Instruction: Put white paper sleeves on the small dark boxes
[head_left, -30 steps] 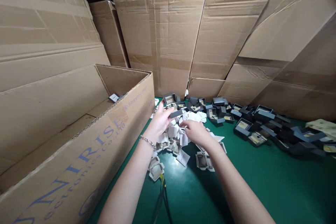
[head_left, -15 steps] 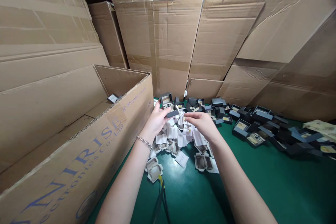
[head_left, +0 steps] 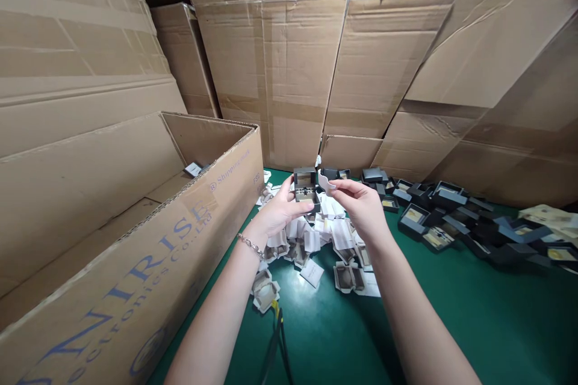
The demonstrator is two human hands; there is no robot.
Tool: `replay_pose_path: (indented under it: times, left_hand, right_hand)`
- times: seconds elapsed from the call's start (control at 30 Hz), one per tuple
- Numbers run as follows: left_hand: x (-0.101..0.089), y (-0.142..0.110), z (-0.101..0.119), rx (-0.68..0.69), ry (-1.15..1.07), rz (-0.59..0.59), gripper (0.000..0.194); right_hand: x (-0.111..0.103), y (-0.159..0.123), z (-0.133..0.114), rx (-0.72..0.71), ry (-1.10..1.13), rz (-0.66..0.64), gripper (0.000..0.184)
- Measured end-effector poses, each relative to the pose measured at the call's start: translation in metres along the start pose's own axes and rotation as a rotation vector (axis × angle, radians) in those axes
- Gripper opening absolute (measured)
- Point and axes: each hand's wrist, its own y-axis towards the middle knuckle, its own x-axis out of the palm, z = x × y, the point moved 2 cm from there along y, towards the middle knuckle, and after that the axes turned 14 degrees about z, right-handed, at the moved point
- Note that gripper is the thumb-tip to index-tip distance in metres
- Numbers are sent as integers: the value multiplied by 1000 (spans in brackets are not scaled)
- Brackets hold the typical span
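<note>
My left hand (head_left: 282, 212) is closed round a small dark grey hinged box (head_left: 306, 186), held open above the green table (head_left: 451, 313). My right hand (head_left: 359, 204) pinches a small white card piece (head_left: 324, 180) right beside the box's open top. Below both hands lies a heap of white folded card inserts (head_left: 316, 237). A bracelet sits on my left wrist.
Several open dark grey boxes (head_left: 433, 216) lie scattered to the right across the table. A large open carton (head_left: 135, 240) with blue lettering stands at the left. Stacked cartons (head_left: 280, 72) wall in the back and right. A dark cable (head_left: 277, 343) runs along the near table.
Both hands rose from the heap of inserts. The left hand lifted the open box, and the right hand brought a white card piece up to it.
</note>
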Motion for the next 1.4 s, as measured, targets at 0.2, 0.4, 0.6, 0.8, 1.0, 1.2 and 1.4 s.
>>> replay_pose_path:
  times: [0.2, 0.4, 0.6, 0.8, 1.0, 1.2, 1.4]
  left_hand:
    - [-3, 2, -4, 61, 258, 12, 110]
    - [-2, 2, -7, 161, 420, -77, 105]
    - [4, -2, -4, 258, 554, -92, 99]
    - [9, -4, -6, 300, 623, -107, 95]
    - [10, -5, -5, 265, 608, -109, 92]
    - [6, 2, -9, 190, 413, -52, 93]
    - [12, -1, -5, 3, -32, 2, 96]
  right_hand:
    - [8, -16, -15, -543, -403, -83, 16]
    - [16, -21, -10, -735, -593, -238, 19]
    - [21, -20, 2, -707, -868, -314, 24]
    - [25, -21, 7, -649, -1000, -395, 27]
    - [23, -22, 4, -555, -1001, -476, 34]
    - [18, -30, -15, -438, -884, -476, 34]
    - [9, -19, -19, -453, -511, 41, 16]
